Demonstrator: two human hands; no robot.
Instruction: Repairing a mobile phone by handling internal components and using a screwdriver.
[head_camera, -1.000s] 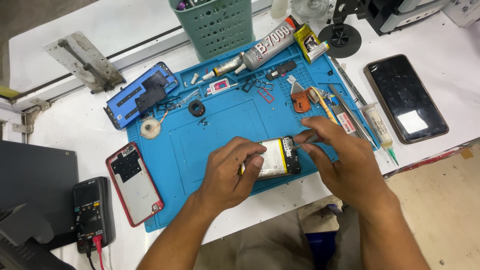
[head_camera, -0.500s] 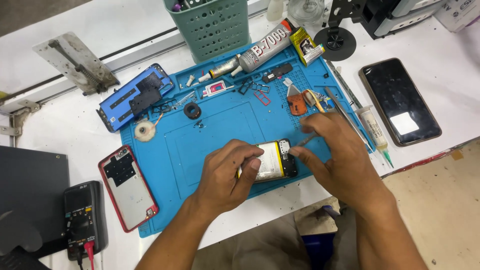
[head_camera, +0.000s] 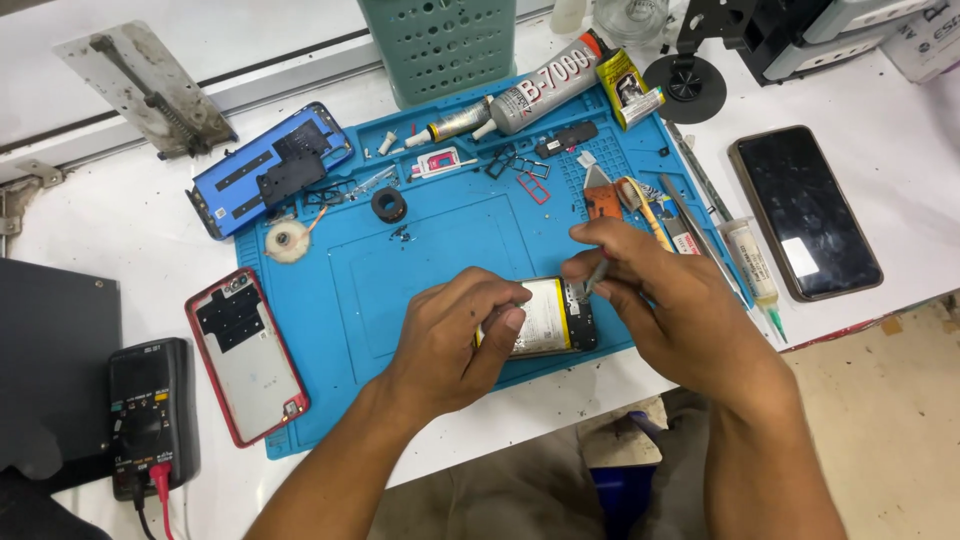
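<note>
- Head view: your left hand (head_camera: 450, 335) grips the opened phone with its pale battery (head_camera: 545, 318) near the blue rubber work mat's (head_camera: 340, 300) front edge
- your right hand (head_camera: 665, 290) pinches a thin metal tool (head_camera: 597, 274) over its top end; bare mat lies leftward

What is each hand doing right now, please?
Left hand: closed on the opened phone, steadying it on the blue mat.
Right hand: pinching a thin tool over the phone.

Bright, even, sharp; soft shadows
</note>
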